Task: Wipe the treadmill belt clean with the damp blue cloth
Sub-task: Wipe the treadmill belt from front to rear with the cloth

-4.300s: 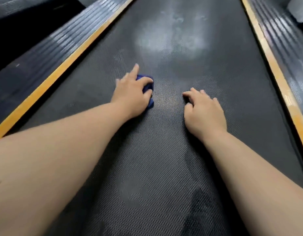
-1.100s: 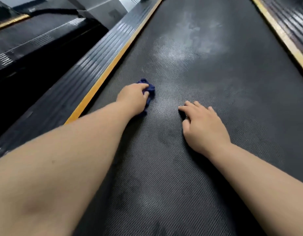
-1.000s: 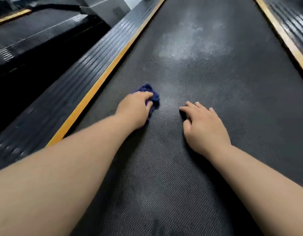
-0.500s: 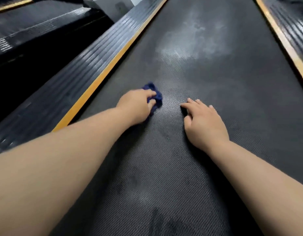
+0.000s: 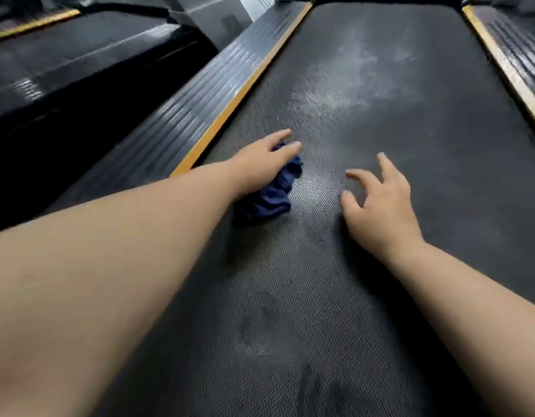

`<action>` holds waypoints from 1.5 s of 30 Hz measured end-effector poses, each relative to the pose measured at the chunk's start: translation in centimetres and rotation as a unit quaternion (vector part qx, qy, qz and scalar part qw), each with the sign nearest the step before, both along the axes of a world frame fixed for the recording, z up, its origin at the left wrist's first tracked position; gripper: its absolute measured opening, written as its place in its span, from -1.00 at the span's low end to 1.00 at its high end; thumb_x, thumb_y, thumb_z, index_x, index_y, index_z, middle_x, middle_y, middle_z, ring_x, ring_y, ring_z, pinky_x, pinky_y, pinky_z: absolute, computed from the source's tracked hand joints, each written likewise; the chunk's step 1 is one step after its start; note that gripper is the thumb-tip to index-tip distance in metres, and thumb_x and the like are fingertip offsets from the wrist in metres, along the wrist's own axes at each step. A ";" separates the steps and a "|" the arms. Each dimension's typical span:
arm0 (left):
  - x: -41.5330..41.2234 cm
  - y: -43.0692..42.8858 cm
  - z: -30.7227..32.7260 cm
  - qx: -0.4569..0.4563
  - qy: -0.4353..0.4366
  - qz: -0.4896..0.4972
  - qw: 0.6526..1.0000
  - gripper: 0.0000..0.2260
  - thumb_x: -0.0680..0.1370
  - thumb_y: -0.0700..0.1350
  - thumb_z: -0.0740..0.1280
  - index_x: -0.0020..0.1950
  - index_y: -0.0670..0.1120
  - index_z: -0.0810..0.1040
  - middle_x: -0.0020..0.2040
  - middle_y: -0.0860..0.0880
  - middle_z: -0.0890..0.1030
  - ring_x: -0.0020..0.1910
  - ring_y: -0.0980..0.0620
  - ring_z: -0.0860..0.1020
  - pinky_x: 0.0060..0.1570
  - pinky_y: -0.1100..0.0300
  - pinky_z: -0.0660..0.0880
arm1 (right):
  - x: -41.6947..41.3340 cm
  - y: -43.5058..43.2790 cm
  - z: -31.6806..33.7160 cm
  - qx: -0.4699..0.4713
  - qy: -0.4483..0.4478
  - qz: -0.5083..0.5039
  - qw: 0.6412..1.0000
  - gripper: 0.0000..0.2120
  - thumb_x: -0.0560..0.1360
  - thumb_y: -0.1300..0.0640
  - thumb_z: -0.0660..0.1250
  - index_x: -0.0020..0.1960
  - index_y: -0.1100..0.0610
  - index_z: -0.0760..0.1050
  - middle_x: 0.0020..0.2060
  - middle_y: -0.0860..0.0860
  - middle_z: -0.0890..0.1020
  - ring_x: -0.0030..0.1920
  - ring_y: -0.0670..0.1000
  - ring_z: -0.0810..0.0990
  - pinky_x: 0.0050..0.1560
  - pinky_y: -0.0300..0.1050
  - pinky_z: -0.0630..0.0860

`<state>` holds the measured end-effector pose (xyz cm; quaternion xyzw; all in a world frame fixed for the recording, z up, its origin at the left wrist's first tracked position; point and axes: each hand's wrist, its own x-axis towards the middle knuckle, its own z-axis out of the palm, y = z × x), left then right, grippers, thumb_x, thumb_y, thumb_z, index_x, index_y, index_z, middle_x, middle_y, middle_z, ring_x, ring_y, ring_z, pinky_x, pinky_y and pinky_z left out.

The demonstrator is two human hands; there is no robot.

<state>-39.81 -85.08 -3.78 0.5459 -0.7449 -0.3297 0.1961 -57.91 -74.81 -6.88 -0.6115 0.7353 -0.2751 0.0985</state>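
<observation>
The frame is filled by the black treadmill belt [image 5: 410, 145], marked by a pale smear at upper centre. It is bordered at left by a ribbed side rail [image 5: 182, 115] edged in yellow. Right of centre, the right hand [image 5: 380, 212] is held over the belt with fingers spread, gripping nothing. Left of centre, the left hand [image 5: 260, 164] is laid with fingers extended on the crumpled blue cloth [image 5: 272, 197], which lies on the belt.

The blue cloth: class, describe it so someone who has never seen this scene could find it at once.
Start from the wide black treadmill belt edged by yellow strips. Near the left strip, the left hand rests on a crumpled wad, the blue cloth. It is the only blue, soft thing there.
</observation>
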 end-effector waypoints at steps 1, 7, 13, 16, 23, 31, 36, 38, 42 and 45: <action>1.4 0.5 0.5 0.001 0.009 -0.019 1.000 -0.55 0.59 0.16 0.18 0.48 0.17 0.27 0.46 0.11 0.31 0.45 0.10 0.25 0.45 0.20 0.07 | 1.2 -0.6 0.5 -0.029 -0.013 0.004 0.999 -0.56 0.52 -0.06 0.25 0.38 -0.05 0.39 0.53 0.11 0.08 0.51 0.13 0.04 0.48 0.07 0.06; 11.3 0.0 -1.5 -0.067 -0.427 0.001 0.902 -0.48 0.64 0.13 -0.02 0.56 0.11 -0.11 0.57 0.07 -0.17 0.54 -0.10 -0.15 0.45 -0.20 -0.14 | 9.3 -6.8 0.6 0.088 0.123 0.204 0.967 -0.39 0.50 -0.33 0.11 0.50 -0.18 0.13 0.55 0.01 0.02 0.53 0.09 -0.01 0.50 0.11 -0.03; 12.9 -0.6 -1.7 -0.080 -0.275 0.057 0.956 -0.50 0.65 -0.02 0.04 0.57 0.09 -0.03 0.57 0.08 -0.11 0.54 -0.04 0.01 0.48 0.03 0.03 | 10.5 -5.0 -1.0 -0.056 0.077 0.247 0.964 -0.74 0.47 -0.04 0.29 0.12 -0.04 0.58 0.16 -0.06 0.55 0.11 0.12 0.46 0.19 -0.05 0.37; 14.4 -0.8 -1.6 -0.079 -0.249 0.039 0.965 -0.51 0.65 -0.08 0.07 0.56 0.03 0.02 0.57 0.09 -0.03 0.53 0.09 0.00 0.49 0.14 -0.02 | 9.4 -5.5 -0.5 -0.016 0.061 0.316 0.947 -0.62 0.46 0.02 0.34 0.27 -0.05 0.47 0.17 -0.07 0.56 0.15 0.09 0.47 0.25 -0.03 0.35; 14.6 -0.5 -1.7 -0.122 -0.206 0.033 0.970 -0.56 0.66 -0.12 0.04 0.55 0.01 0.11 0.55 0.11 0.07 0.51 0.18 0.03 0.41 0.29 -0.07 | 11.7 -11.3 -0.4 0.039 0.038 0.241 0.969 -0.69 0.51 0.12 0.26 0.25 -0.03 0.53 0.23 -0.06 0.55 0.28 0.06 0.45 0.25 -0.13 0.36; 17.6 0.8 -0.8 -0.172 -0.237 0.037 0.955 -0.60 0.61 -0.10 0.09 0.46 0.09 0.33 0.47 0.17 0.29 0.46 0.16 0.23 0.40 0.10 0.24 | 11.2 -6.4 -1.8 -0.059 0.020 0.360 0.931 -0.74 0.42 -0.02 0.30 0.08 -0.08 0.61 0.07 -0.14 0.63 0.10 0.08 0.55 0.14 0.09 0.46; 17.3 0.8 -1.2 -0.173 -0.239 0.054 0.954 -0.58 0.59 -0.12 0.08 0.45 0.12 0.33 0.47 0.22 0.27 0.45 0.19 0.22 0.37 0.13 0.27 | 12.1 -13.4 -1.2 -0.010 0.060 0.225 0.972 -0.70 0.48 -0.09 0.27 0.20 -0.13 0.54 0.20 -0.09 0.54 0.24 0.11 0.43 0.23 0.13 0.40; 17.4 0.7 -1.3 -0.171 -0.239 0.053 0.955 -0.57 0.60 -0.12 0.07 0.46 0.12 0.32 0.47 0.23 0.25 0.45 0.21 0.21 0.37 0.16 0.24 | 12.6 -12.4 -1.2 0.024 0.090 0.208 0.974 -0.61 0.49 -0.18 0.25 0.29 -0.14 0.45 0.28 -0.10 0.45 0.30 0.10 0.32 0.28 0.13 0.32; 17.6 0.7 -1.3 -0.168 -0.238 0.047 0.956 -0.51 0.53 -0.02 0.00 0.47 0.12 0.30 0.48 0.20 0.26 0.45 0.22 0.21 0.38 0.13 0.27 | 12.4 -6.8 -1.0 -0.005 0.071 0.330 0.941 -0.61 0.43 -0.14 0.33 0.23 -0.09 0.49 0.20 -0.10 0.50 0.21 0.09 0.37 0.26 0.13 0.35; 17.7 0.7 -1.2 -0.159 -0.236 0.037 0.958 -0.54 0.57 -0.07 0.03 0.48 0.11 0.29 0.48 0.19 0.24 0.46 0.23 0.19 0.40 0.18 0.21 | 12.6 -5.4 -1.4 -0.038 0.045 0.346 0.937 -0.75 0.47 0.02 0.37 0.15 -0.06 0.56 0.13 -0.11 0.54 0.16 0.08 0.41 0.18 0.14 0.40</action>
